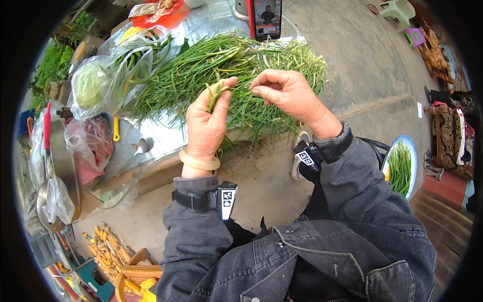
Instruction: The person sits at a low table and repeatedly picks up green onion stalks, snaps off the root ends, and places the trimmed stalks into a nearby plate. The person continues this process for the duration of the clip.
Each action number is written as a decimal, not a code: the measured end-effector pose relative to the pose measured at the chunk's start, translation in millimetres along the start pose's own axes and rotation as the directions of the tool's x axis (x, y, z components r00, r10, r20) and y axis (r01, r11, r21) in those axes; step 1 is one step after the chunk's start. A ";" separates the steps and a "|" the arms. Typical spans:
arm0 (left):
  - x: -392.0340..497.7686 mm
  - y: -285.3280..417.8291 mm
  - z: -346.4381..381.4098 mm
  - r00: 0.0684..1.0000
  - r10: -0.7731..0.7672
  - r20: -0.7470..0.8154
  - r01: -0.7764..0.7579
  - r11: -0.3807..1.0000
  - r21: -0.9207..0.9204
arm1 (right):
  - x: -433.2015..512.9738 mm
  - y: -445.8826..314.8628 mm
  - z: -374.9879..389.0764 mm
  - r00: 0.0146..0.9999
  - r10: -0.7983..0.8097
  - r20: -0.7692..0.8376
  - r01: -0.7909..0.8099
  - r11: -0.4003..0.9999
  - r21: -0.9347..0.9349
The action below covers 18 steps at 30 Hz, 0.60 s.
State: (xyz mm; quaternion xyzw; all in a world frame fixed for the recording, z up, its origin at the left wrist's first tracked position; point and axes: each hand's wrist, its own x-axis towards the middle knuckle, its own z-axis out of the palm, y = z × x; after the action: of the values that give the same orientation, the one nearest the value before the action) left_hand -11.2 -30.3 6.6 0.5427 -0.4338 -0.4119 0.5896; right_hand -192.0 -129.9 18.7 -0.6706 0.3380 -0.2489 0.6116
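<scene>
A short bunch of green stalks (pixel 214 96) is held between the thumb and fingers of my left hand (pixel 205 124), cut-looking ends up. My right hand (pixel 292 92) is just to its right, thumb and index finger pinched together; I see nothing between them. Beneath and beyond both hands spreads a large loose pile of long thin greens (pixel 211 56), seemingly garlic chives, paler toward its right end. It covers much of the glass-topped table (pixel 160 130) and hangs over the near edge. To my right, a blue-rimmed white basin (pixel 414 166) contains more chives (pixel 400 168).
A phone (pixel 267 19) stands beyond the pile. Left on the table are bagged green peppers (pixel 134 62), a bagged cabbage (pixel 87 85), a bag of red contents (pixel 94 141) and a spoon (pixel 141 146). Corn cobs (pixel 107 245) lie on the floor at lower left.
</scene>
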 end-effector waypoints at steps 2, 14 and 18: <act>-1.8 -2.7 4.0 0.992 -0.022 0.122 0.015 0.999 0.052 | -1.0 -1.4 13.1 0.999 -0.035 0.024 0.032 0.993 0.109; 3.2 -9.0 -13.2 0.982 -0.127 -0.137 0.095 0.972 -0.216 | 20.4 49.8 -15.2 0.913 -0.145 -0.382 -0.035 0.903 -0.429; 2.2 -8.0 -16.5 0.962 -0.220 -0.162 0.162 0.937 -0.311 | 18.9 56.8 -7.2 0.901 -0.381 -0.206 0.093 0.635 -0.767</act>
State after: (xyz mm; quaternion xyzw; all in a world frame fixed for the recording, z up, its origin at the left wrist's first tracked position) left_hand 5.1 -28.3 -1.8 0.5260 -0.2529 -0.4727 0.6602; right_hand -193.6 -150.2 -38.0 -0.8438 0.4195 -0.2841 0.1768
